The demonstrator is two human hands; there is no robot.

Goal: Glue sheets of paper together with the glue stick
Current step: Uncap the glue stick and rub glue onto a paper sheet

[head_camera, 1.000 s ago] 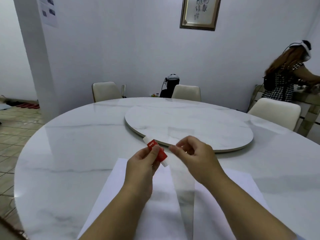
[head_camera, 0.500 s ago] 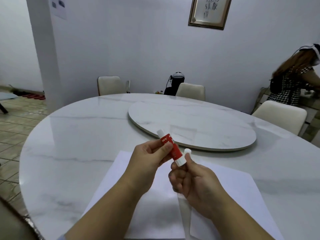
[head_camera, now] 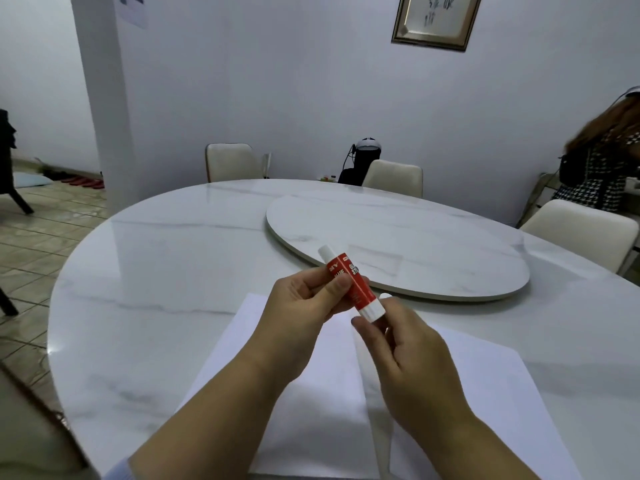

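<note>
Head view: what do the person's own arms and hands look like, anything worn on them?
Both forearms are bare. The left hand and right hand show no gloves, rings, watch or bands, and the nails look short and unpainted. The only clothing in view is a bit of pale, light-coloured sleeve at the bottom edge on the left arm. No sleeve shows on the right arm.

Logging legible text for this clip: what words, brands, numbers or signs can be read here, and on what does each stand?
"GLUE": partly readable on the red-and-white glue stick, in the left hand's grip, thumb covering part.
"STICK": on the same label, only partly legible.
Small white brand mark near its upper end: too blurred to read.
Framed brush calligraphy on the wall: dark characters, not legible.
Paper notices on the white pillar: too small to read.
</note>
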